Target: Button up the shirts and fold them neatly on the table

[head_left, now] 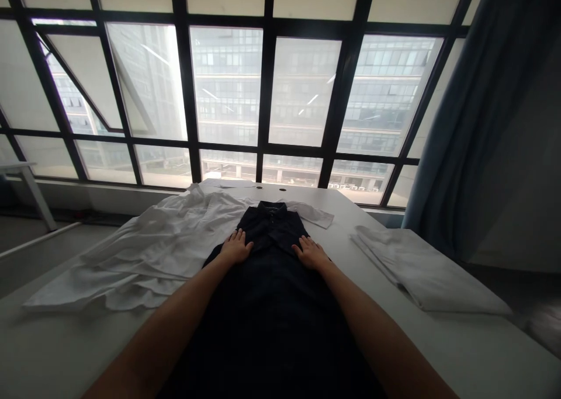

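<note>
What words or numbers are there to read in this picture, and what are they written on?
None can be read.
Collar of the dark shirt: a tiny pale mark inside, too small to tell if it is a label.
White clothes: no lettering shows.
Building outside: too hazy to read any sign.

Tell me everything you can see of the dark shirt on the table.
The dark shirt, navy or black, looks like woven cloth. It lies spread on the white table, its collar at the far end, toward the windows, with small buttons below. The left hand and right hand rest flat on its two sides. A white garment lies along its left. Its near end blends into darkness, so the hem cannot be made out.
</note>
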### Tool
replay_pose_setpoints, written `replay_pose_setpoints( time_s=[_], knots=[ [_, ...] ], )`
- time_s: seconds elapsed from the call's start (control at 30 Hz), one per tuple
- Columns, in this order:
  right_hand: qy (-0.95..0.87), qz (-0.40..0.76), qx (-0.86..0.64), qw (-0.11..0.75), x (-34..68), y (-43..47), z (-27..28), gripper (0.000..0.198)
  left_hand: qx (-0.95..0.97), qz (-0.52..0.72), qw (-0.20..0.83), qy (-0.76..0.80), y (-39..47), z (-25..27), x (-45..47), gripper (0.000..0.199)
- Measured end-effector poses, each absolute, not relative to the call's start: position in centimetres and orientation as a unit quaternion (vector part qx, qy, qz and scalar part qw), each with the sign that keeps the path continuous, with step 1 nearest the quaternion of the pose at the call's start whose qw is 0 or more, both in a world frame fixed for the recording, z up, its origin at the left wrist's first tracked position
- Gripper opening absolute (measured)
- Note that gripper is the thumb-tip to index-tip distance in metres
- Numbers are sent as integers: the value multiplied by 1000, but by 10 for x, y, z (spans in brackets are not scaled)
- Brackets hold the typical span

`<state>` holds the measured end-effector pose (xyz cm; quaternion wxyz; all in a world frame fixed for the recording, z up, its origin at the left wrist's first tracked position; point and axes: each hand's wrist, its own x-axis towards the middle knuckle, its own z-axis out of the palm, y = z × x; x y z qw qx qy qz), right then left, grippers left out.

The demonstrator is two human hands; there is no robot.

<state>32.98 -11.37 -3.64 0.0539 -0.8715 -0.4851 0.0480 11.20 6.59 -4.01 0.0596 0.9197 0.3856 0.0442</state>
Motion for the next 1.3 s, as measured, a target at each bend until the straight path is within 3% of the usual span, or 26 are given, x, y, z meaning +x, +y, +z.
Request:
replay_pose_setpoints(
  time_s=[0.57, 1.03, 1.3],
  knots=[
    [-467, 49, -882, 39, 284, -231, -40, 80, 920, 33, 53, 386, -36, -42, 0, 70],
    [-461, 80, -884, 20, 292, -223, -37, 84, 924, -20, 23, 381, -6, -30, 14, 62],
    [-462, 70, -884, 22, 280, -234, -32, 81, 928, 28, 16, 372, -23, -38, 2, 59]
  ],
)
